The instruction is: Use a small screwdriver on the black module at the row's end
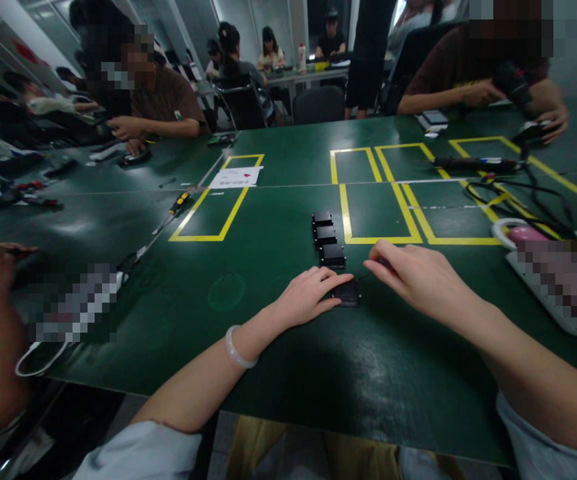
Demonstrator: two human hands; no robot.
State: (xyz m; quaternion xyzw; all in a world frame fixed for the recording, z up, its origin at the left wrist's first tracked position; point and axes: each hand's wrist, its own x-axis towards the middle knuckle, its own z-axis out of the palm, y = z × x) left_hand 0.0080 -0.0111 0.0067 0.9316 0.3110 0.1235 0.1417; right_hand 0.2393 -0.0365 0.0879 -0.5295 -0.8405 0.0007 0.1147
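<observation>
My left hand (308, 295), with a pale bangle (237, 348) on its wrist, lies on the table with thumb and fingers pressed on a small flat black block (349, 294). Just right of the block, my right hand (408, 272) is closed in a pinch. A thin dark piece (363, 275) reaches from its fingertips towards the block's upper right corner; its kind is too small to make out. Beyond my left hand, several similar black blocks (325, 233) with small pins at their corners stand in a row.
Yellow tape (383, 240) marks rectangles on the green table (278, 360). A black soldering-iron-like tool (475, 164) with cables lies at right, near a blurred phone (563, 280). At left are a yellow-black screwdriver (180, 202), paper sheet (235, 177) and another phone (81, 303). Co-workers sit around.
</observation>
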